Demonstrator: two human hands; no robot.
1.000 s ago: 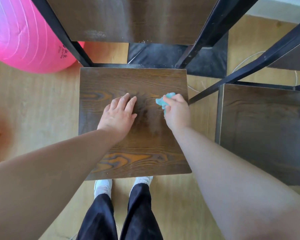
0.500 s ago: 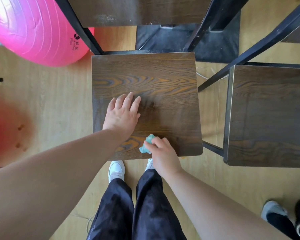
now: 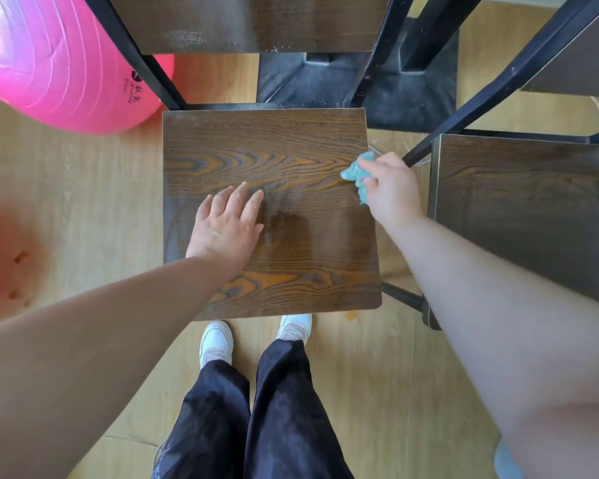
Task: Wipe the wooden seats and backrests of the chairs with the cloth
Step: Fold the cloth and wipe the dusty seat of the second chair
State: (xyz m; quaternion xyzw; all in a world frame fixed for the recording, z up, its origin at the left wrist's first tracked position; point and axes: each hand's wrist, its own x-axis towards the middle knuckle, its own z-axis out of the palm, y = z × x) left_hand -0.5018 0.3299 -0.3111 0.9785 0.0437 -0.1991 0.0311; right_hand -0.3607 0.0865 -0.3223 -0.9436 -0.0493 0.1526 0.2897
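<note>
Swept rightward, right hand (image 3: 393, 193) pinches a crumpled turquoise cloth (image 3: 355, 176); leftward, left hand (image 3: 227, 224) lies spread on the dark wooden seat (image 3: 274, 143). Its backrest (image 3: 256, 22) beyond probably remains unwiped.

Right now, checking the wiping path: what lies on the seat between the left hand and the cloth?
Only bare wooden seat; nothing sits between the left hand and the cloth, as the head view shows.

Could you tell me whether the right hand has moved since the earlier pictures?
Yes. The right hand, gripping the cloth, went from the front edge of the seat to its right edge, nearer the backrest.
</note>
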